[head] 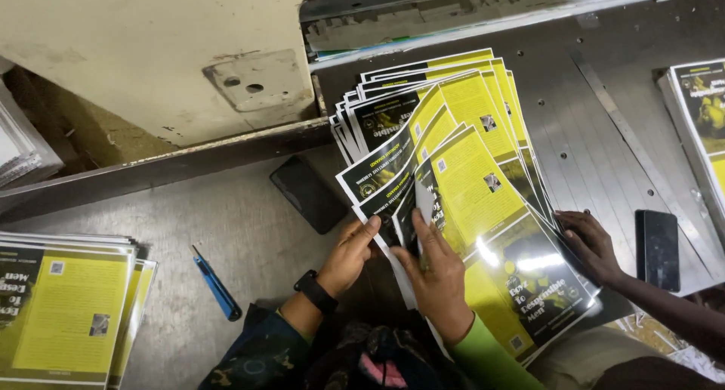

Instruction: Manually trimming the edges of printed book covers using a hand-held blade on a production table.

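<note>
The left hand (351,255), wearing a black wristband, pinches the lower edge of the fanned yellow-and-black printed sheets (461,178) at centre frame, thumb on top, grip closed on the paper. The right hand (436,273), in a green sleeve, lies flat on the same fan just beside it, fingers spread and pressing rather than clamped. A third hand (593,243), a co-worker's, touches the fan's right edge.

The sheets look glossy, thin and light; singly they would flex and slide over one another, so a firm pinch at a corner or edge with a flat palm to steady the fan seems the safest hold. Edges could crease or cut skin.

Counted: one fanned stack, too many sheets to number; one stack of like sheets (64,307) at lower left, another (702,118) at the right edge; two dark phones, one (308,194) left of the fan and one (657,248) at right; one blue utility knife (217,284) on the grey metal worktop (226,224)
</note>
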